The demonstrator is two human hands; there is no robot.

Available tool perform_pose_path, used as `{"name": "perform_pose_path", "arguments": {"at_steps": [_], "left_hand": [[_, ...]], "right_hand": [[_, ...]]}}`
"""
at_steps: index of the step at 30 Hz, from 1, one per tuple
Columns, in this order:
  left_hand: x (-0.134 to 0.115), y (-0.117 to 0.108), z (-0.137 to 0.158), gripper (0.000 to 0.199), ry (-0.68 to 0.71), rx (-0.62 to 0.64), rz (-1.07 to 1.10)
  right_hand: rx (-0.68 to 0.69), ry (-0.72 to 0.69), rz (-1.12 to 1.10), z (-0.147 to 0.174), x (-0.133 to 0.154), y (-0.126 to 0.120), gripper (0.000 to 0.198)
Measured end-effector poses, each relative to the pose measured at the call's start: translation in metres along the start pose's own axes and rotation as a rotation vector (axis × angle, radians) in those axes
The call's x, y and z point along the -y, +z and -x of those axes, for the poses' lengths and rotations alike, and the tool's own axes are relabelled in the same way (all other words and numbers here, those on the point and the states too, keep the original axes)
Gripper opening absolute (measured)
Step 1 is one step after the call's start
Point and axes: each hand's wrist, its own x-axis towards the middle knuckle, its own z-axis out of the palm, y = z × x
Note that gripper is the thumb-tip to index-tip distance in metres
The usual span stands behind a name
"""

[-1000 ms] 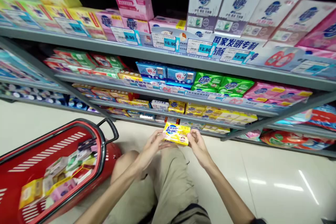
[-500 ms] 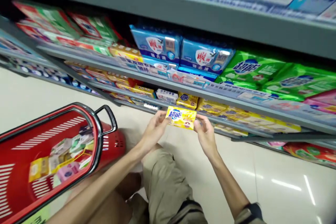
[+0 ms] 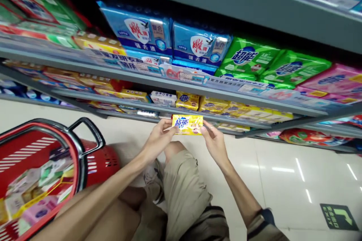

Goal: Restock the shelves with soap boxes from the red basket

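A yellow wrapped soap bar (image 3: 187, 124) with blue lettering is held level in front of the lower shelves. My left hand (image 3: 161, 134) pinches its left end, thumb on the front. At the other end, my right hand (image 3: 214, 139) grips it the same way, with a ring on one finger. Just behind the bar, similar yellow soap packs (image 3: 214, 105) line a low shelf, beside a yellow pack with a blue logo (image 3: 187, 101) and a white pack (image 3: 163, 98).
To the left stands a red shopping basket (image 3: 103, 160) with a black handle (image 3: 97, 135), holding several soap packs. Blue packs (image 3: 138, 32), green packs (image 3: 249, 56) and pink packs (image 3: 335, 79) fill the shelf above. A green exit sign (image 3: 338, 217) marks the floor at right.
My view has swung right and closer to the shelf, so the basket and shelf goods sit further left. Both hands still hold the soap bar, whose top now tips slightly away.
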Motion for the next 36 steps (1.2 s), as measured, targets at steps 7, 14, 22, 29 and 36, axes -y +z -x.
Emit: {"name": "perform_pose_path", "arguments": {"at_steps": [7, 14, 22, 29, 36], "left_hand": [[0.008, -0.001, -0.003, 0.045, 0.21, -0.002, -0.054], [-0.005, -0.006, -0.024, 0.038, 0.583, -0.082, -0.298], [-0.014, -0.007, -0.061, 0.044, 0.592, -0.097, -0.407], [-0.017, -0.006, -0.08, 0.035, 0.684, -0.147, -0.509], [-0.019, 0.0, -0.101, 0.029, 0.652, -0.216, -0.704]], "right_hand": [[0.033, -0.185, 0.093, -0.006, 0.0, 0.014, 0.055], [-0.03, -0.47, 0.326, -0.039, 0.018, 0.021, 0.051], [-0.017, -0.666, 0.826, -0.066, 0.027, 0.023, 0.048], [-0.055, -0.744, 1.28, -0.082, 0.03, 0.021, 0.042], [-0.117, -0.745, 1.412, -0.092, 0.024, 0.017, 0.037]]}}
